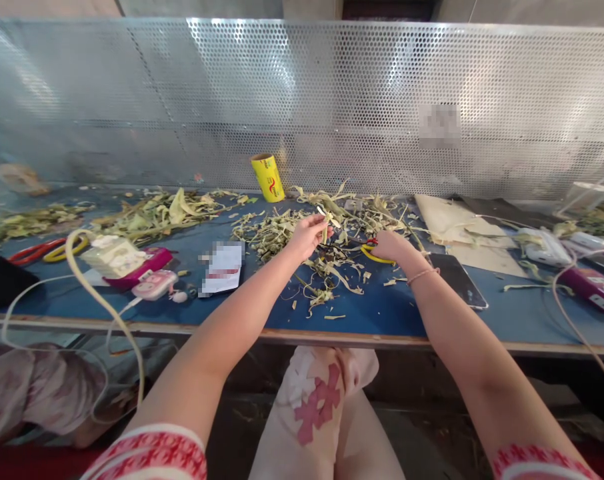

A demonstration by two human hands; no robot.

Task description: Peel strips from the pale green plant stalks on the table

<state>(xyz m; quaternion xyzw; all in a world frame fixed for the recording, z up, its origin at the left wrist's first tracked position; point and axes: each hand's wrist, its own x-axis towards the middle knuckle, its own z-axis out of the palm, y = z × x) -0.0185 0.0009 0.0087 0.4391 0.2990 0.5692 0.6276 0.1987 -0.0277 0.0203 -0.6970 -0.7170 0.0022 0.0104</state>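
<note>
My left hand is closed, its thumb and fingers pinching a pale dried plant piece above a heap of plant scraps. To the right, my right hand is wrapped round scissors with yellow and red handles; their blades are hard to make out. Under and around both hands lies a loose pile of dried greenish leaves and stems. Small trimmings are scattered nearer the front edge. A dark phone rests beside my right wrist.
A yellow cardboard tube stands behind the pile, before a perforated metal panel. Leftward are a phone with a lit screen, a cabled power strip, more scissors and leaves. Cardboard lies right on the blue table.
</note>
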